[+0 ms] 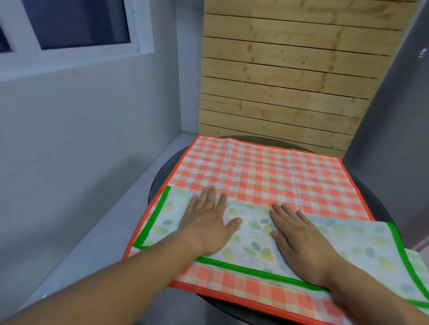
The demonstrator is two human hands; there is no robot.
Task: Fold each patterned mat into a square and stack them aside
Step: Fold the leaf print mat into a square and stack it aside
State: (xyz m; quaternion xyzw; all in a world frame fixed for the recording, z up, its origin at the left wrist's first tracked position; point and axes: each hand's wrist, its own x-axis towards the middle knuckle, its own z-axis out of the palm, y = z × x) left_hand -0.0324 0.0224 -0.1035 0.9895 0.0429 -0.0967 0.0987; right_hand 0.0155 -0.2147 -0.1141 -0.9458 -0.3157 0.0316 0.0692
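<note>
A white mat with green trim and a leaf pattern [252, 234] lies folded over on itself, on top of a larger orange-and-white checked mat [264, 174] spread flat. My left hand [206, 223] presses palm down on the leaf mat's left half, fingers apart. My right hand [301, 237] rests flat on its middle, fingers pointing away from me. Neither hand grips anything. The leaf mat's right end hangs past the checked mat toward the frame edge.
Both mats rest on a round dark glass table [156, 182]. A grey wall with a window [67, 20] is on the left, and a wooden slat panel [286, 67] stands behind the table. A white ledge [123, 207] runs along the left.
</note>
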